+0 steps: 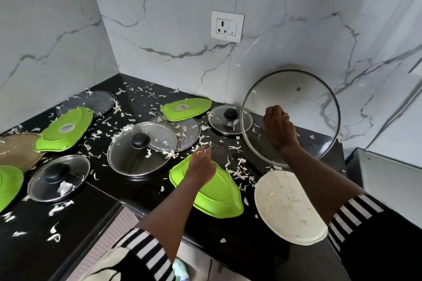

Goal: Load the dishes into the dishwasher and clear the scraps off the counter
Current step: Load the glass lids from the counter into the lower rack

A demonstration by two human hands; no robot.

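My right hand [279,128] grips a large glass lid [303,98] and holds it tilted up on edge above the black counter [146,191] near the back wall. My left hand [201,164] reaches over an upturned green plate [219,198], fingertips down among white scraps [239,173] on the counter. Whether it pinches any scrap I cannot tell. More glass lids lie flat: one with a black knob [141,148] in the middle, a smaller lid [229,120] behind, another lid [58,178] at the left. Other green plates [66,130] [185,108] lie upside down.
A white round plate [287,207] lies at the counter's front right edge. Grey speckled discs [91,102] [187,132] lie flat under scraps. A tan dish [16,150] and a green plate edge [9,185] sit at far left. A wall socket [227,26] is behind.
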